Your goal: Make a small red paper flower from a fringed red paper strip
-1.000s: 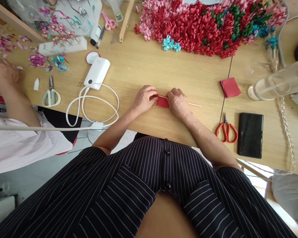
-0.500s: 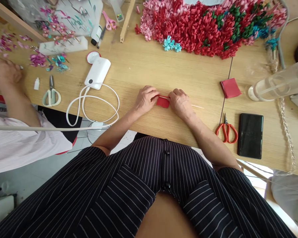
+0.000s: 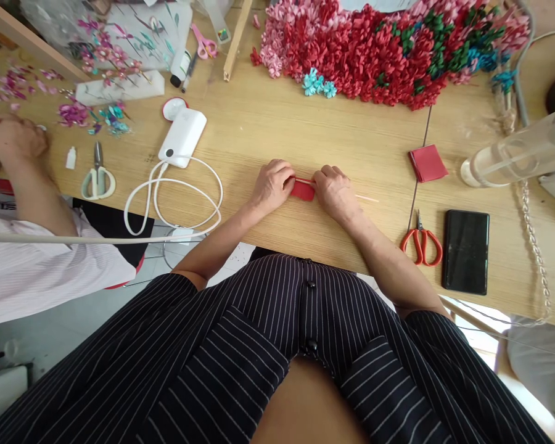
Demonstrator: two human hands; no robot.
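A small red paper piece (image 3: 303, 190) lies on the wooden table (image 3: 268, 123) between my two hands, wrapped partly round a thin wooden stick (image 3: 367, 198) that pokes out to the right. My left hand (image 3: 271, 185) pinches the paper's left end with curled fingers. My right hand (image 3: 333, 191) pinches its right end over the stick, fingers closed.
Red scissors (image 3: 422, 242) and a black phone (image 3: 465, 250) lie to the right, with red paper squares (image 3: 428, 163) behind them. A white power bank (image 3: 182, 137) with its looped cable (image 3: 176, 203) and white scissors (image 3: 97, 177) lie left. Paper flowers (image 3: 379, 49) fill the far side. Another person's hand (image 3: 13, 139) works at far left.
The red paper looks a little narrower and my hands sit slightly closer together on it; the stick has barely shifted.
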